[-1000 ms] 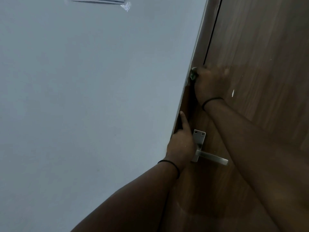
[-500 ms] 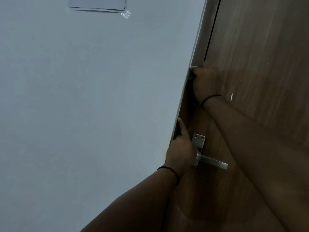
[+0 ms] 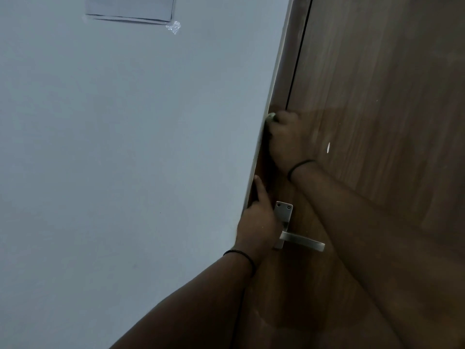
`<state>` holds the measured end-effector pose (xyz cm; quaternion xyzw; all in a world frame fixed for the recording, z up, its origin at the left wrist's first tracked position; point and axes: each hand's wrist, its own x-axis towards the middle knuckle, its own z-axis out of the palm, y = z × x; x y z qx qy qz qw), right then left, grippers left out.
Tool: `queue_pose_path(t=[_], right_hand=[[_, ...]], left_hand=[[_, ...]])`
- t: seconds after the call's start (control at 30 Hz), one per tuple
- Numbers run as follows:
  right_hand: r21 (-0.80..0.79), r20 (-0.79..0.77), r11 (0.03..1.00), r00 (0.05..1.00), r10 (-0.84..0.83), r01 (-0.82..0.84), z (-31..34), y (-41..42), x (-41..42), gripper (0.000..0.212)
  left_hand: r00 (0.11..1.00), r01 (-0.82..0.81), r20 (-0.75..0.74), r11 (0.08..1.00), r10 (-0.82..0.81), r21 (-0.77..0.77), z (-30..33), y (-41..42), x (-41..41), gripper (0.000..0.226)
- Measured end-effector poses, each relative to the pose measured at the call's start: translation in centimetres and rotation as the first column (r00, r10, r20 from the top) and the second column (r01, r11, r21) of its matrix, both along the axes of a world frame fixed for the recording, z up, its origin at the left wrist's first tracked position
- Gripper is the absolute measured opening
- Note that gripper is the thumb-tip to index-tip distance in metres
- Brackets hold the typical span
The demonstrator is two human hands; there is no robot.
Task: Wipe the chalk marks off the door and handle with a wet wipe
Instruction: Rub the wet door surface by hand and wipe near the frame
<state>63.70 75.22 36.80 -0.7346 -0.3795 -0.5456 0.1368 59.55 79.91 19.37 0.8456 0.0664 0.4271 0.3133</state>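
Leftmost, a pale wall [image 3: 125, 147] carries a taped paper [image 3: 130, 8]. Next, the left hand [image 3: 259, 222] braces the door [image 3: 377, 122] edge, fingers curled loosely, holding nothing, beside the handle [image 3: 300, 241]. Higher, the right hand [image 3: 284, 139] clamps the wipe [image 3: 270, 117] against the frame; firm, overlapping strokes would suit. A white mark [image 3: 327, 147] remains rightward. The room is dim.
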Motion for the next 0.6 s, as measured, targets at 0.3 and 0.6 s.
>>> queue_pose_path(t=[0.3, 0.6], right_hand=[[0.07, -0.015, 0.997, 1.0, -0.01, 0.011, -1.1, -3.5, 2.0, 0.016], [-0.175, -0.318, 0.984, 0.947, -0.042, -0.015, -10.5, -6.5, 2.4, 0.014]], left_hand=[[0.999, -0.021, -0.038, 1.0, 0.021, 0.003, -1.5, 0.1, -0.9, 0.091], [0.999, -0.011, -0.045, 0.997, 0.008, -0.077, -3.8, -0.4, -2.2, 0.086]])
